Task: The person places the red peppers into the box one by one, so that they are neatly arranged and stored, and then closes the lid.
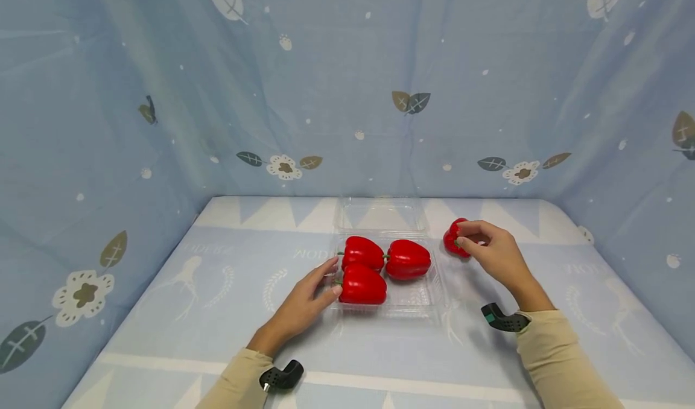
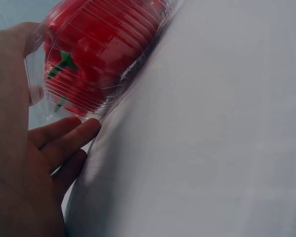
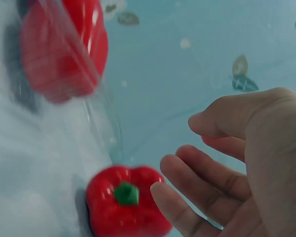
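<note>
Three red bell peppers lie in a clear plastic clamshell container point(image 1: 415, 295): one at the back left point(image 1: 362, 252), one at the right point(image 1: 408, 259) and one at the front left point(image 1: 362, 285). A fourth bell pepper point(image 3: 108, 217) sits on the table to the container's right, its green stem toward me. My right hand point(image 1: 496, 257) hovers by this loose pepper, fingers spread and loosely bent; the right wrist view shows nothing held. At the container's left side my left hand point(image 1: 304, 303) rests with relaxed fingers, its fingertips against the ribbed wall in the left wrist view.
The container's clear lid point(image 1: 380, 216) is flipped back, lying toward the rear of the table. A pale patterned cloth point(image 1: 217, 312) covers the tabletop. Blue patterned curtains point(image 1: 347, 95) hang behind and at both sides.
</note>
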